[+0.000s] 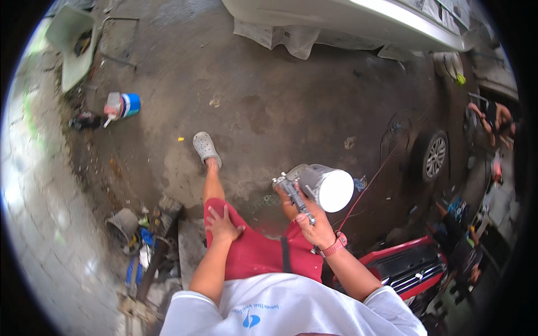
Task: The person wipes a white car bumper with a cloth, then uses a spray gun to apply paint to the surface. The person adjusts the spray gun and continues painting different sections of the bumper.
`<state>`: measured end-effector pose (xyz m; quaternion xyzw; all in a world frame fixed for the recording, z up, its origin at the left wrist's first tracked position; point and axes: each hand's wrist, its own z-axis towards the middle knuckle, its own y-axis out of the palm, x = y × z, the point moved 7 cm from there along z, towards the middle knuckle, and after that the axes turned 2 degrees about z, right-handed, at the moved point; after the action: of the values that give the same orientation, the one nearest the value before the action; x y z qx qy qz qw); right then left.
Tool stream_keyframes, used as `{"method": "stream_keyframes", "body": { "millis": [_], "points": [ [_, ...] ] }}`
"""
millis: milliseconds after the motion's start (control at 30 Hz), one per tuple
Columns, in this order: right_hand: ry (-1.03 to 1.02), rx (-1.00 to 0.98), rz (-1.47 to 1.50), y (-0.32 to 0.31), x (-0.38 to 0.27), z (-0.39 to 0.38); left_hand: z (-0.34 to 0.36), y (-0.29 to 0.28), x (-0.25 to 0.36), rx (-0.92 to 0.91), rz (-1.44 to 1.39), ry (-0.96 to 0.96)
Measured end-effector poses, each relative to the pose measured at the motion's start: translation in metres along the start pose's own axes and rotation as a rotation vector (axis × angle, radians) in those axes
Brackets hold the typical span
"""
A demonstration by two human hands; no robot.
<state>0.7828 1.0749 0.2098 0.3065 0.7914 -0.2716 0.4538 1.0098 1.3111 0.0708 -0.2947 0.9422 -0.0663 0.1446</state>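
Observation:
My left hand [223, 226] lies on the thigh of my red shorts with its fingers spread and nothing in it. My right hand [318, 225], with a red watch at the wrist, is wrapped round the handle of a grey metal spray gun [296, 197]. A cup [311, 178] with a round white lid [337, 191] sits on the gun, tilted toward the right. From near the gun's handle a thin red hose [367, 186] runs up and to the right. The right fingers are partly hidden behind the gun.
White bodywork [347, 14] with masking sheets spans the top. A wheel [434, 155] and a red car front part [409, 263] stand at right, near people [497, 120]. A blue container [130, 105], pale chair [73, 42] and bucket [122, 223] are at left, with clutter below.

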Motion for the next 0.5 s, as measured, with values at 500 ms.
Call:
{"method": "stream_keyframes", "body": {
  "millis": [500],
  "points": [
    [-0.066,0.240,0.180,0.172,-0.023,0.216,0.150,-0.177,-0.082,0.719,-0.129,0.657]
  ]
}}
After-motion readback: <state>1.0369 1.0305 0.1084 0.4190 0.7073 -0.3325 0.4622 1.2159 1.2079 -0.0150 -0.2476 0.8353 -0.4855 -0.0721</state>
